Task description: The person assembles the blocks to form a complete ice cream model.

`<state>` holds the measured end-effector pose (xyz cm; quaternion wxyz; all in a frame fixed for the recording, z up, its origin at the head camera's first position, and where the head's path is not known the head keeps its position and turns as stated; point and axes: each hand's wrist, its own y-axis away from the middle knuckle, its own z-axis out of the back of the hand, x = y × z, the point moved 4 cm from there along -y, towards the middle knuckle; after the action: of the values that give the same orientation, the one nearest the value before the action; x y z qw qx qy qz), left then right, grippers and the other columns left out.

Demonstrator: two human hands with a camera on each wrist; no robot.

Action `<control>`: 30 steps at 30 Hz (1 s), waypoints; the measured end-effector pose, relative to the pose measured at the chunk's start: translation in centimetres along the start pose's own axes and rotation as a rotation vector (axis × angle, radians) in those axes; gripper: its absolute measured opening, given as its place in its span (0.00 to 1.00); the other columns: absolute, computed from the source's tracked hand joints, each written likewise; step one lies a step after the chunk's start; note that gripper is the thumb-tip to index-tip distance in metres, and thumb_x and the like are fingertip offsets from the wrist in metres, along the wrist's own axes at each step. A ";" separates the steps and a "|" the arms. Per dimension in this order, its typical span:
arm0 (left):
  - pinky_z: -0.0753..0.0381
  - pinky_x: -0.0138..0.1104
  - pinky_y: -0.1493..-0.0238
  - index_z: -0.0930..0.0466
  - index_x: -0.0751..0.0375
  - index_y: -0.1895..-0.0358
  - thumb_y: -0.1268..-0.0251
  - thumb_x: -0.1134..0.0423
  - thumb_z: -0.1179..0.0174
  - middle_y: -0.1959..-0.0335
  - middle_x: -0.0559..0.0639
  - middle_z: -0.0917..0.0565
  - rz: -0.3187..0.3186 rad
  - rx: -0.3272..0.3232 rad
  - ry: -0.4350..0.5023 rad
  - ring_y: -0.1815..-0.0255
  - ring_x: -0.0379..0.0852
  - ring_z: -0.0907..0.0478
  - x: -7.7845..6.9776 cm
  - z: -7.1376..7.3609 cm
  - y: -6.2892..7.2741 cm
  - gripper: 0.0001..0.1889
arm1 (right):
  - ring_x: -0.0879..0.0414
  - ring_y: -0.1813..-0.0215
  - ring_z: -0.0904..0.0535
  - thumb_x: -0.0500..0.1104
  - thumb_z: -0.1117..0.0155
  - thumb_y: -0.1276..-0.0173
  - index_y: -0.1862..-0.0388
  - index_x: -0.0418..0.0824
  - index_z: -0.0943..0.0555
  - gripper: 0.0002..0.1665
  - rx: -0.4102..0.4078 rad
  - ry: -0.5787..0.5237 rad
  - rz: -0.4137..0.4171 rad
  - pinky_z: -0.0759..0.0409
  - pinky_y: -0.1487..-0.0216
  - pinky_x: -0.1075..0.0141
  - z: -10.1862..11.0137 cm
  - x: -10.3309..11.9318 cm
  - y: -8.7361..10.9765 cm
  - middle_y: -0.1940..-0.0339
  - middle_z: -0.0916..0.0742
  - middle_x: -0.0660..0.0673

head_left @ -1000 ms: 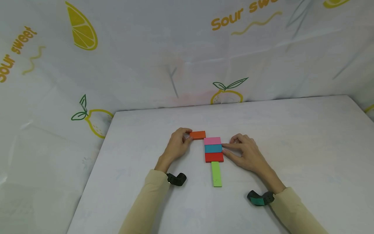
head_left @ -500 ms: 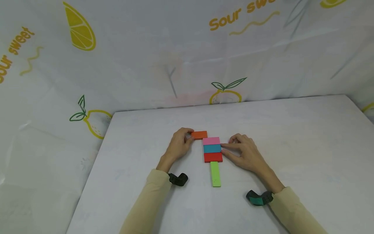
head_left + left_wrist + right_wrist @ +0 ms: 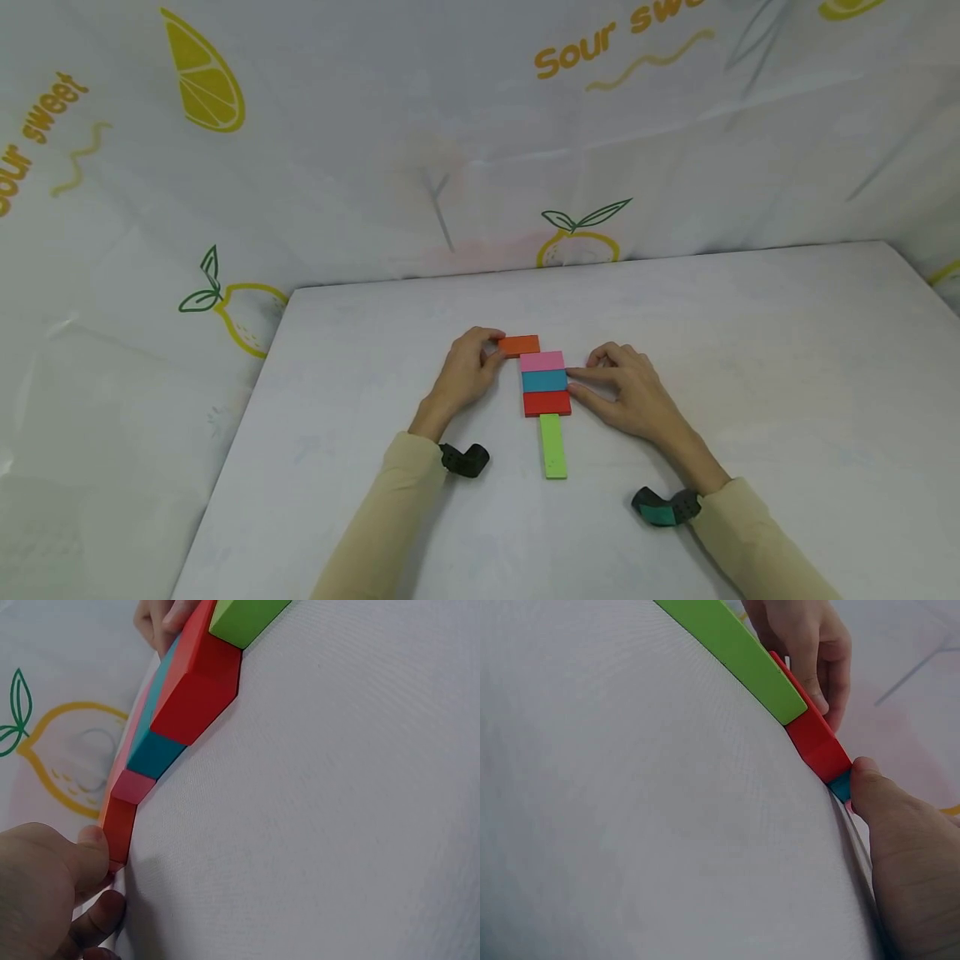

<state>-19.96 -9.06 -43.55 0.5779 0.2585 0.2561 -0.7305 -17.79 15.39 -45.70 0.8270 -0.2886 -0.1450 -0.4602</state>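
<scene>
My left hand (image 3: 467,371) pinches the left end of an orange block (image 3: 519,346) between thumb and fingers, and the left wrist view shows the thumb (image 3: 92,851) on it. The orange block lies just beyond a pink block (image 3: 542,361), offset to the left. Below the pink one, a blue block (image 3: 545,381) and a red block (image 3: 547,404) lie side by side in a column. A light green block (image 3: 552,446) extends lengthwise from the red one toward me. My right hand (image 3: 633,392) rests at the column's right side, index finger and thumb extended to the blue block's end.
The blocks lie on a white-covered table (image 3: 750,350). Behind it hangs a white sheet (image 3: 337,167) printed with lemons and lettering. Each wrist wears a dark camera mount, the left one (image 3: 467,460) and the right one (image 3: 663,507).
My left hand has slid the orange block to the right, so it overlaps more of the pink block's far side. The right hand and the other blocks have stayed in place.
</scene>
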 end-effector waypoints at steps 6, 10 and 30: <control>0.30 0.27 0.67 0.20 0.65 0.39 0.27 0.66 0.40 0.48 0.58 0.17 -0.010 -0.001 0.007 0.68 0.42 0.29 -0.2 -0.2 -0.1 0.17 | 0.53 0.52 0.25 0.50 0.24 0.40 0.49 0.48 0.09 0.20 0.020 0.008 -0.018 0.29 0.52 0.55 0.0 0.0 0.0 0.57 0.17 0.47; 0.31 0.27 0.67 0.20 0.64 0.38 0.27 0.66 0.40 0.48 0.58 0.17 -0.011 0.000 0.010 0.69 0.42 0.29 -0.4 -0.3 -0.1 0.17 | 0.53 0.51 0.25 0.50 0.24 0.40 0.49 0.48 0.09 0.20 0.026 0.004 -0.025 0.29 0.51 0.55 0.0 0.0 0.0 0.56 0.18 0.47; 0.32 0.26 0.70 0.18 0.64 0.40 0.27 0.64 0.41 0.45 0.56 0.15 0.022 -0.011 0.084 0.71 0.41 0.29 -0.1 0.1 -0.2 0.16 | 0.53 0.52 0.25 0.49 0.23 0.41 0.50 0.48 0.09 0.19 0.002 -0.012 -0.007 0.30 0.53 0.56 -0.1 -0.1 0.0 0.57 0.17 0.48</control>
<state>-20.14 -9.03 -43.41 0.5762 0.2886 0.2810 -0.7112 -17.84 15.42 -45.84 0.8248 -0.2899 -0.1516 -0.4612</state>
